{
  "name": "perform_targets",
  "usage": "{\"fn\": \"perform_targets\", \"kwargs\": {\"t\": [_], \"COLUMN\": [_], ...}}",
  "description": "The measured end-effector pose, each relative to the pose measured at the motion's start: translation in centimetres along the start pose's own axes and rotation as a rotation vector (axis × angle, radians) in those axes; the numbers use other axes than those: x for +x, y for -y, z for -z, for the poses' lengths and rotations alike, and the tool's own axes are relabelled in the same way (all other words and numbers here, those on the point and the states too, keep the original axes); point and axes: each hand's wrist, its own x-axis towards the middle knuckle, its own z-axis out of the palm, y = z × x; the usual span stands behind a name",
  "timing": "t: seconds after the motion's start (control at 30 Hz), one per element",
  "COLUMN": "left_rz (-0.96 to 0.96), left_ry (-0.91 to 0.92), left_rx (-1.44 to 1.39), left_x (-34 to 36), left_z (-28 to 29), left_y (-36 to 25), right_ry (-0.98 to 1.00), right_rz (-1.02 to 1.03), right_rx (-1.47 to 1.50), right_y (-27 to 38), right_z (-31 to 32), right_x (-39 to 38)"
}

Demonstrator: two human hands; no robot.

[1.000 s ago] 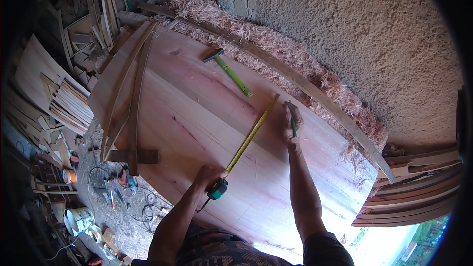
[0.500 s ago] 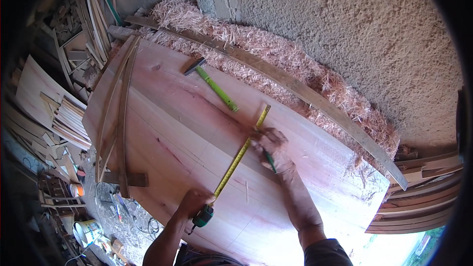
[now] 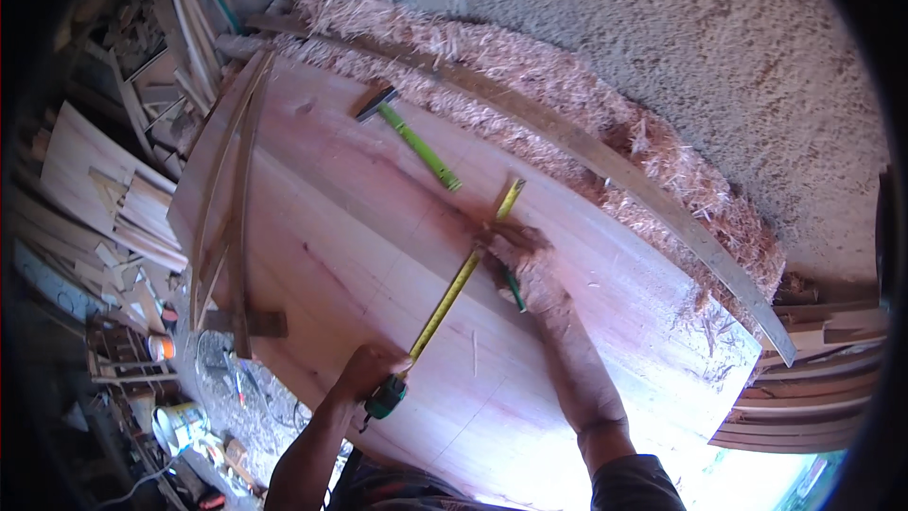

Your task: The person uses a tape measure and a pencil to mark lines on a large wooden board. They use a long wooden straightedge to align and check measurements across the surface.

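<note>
One broad panel (image 3: 331,303) of pale, pink-streaked wood, marked with thin lines, spreads beneath a rough, pitted wall (image 3: 681,66). Curly shavings (image 3: 397,30) heap along its far edge, under a long, bowed plank (image 3: 567,139). Thin dark strips (image 3: 241,227) cross at the left, and a hammer (image 3: 419,144) with a green handle lies near the far edge. Offcuts (image 3: 147,104) and a white bucket (image 3: 180,428) clutter the left; curved boards (image 3: 804,407) are stacked at right. The left hand (image 3: 372,371) grips the tape measure (image 3: 386,397), its yellow blade (image 3: 443,309) stretched across the panel. The right hand (image 3: 537,270), grasping a green pencil (image 3: 515,291), was beside the blade's end one second ago; now its blurred fingers meet the blade lower down.
</note>
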Motion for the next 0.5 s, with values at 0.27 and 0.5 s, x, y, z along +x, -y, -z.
{"fn": "perform_targets", "kwargs": {"t": [0.27, 0.5], "left_rz": [-0.171, -0.160], "left_ry": [-0.166, -0.069], "left_rx": [0.142, 0.053], "left_x": [-0.1, 0.8], "left_z": [0.5, 1.2], "left_y": [1.1, 1.3], "right_ry": [-0.034, -0.030], "right_rz": [-0.022, -0.033], "right_rx": [0.011, -0.001], "right_y": [1.3, 1.5], "right_z": [0.2, 0.2], "right_x": [0.9, 0.9]}}
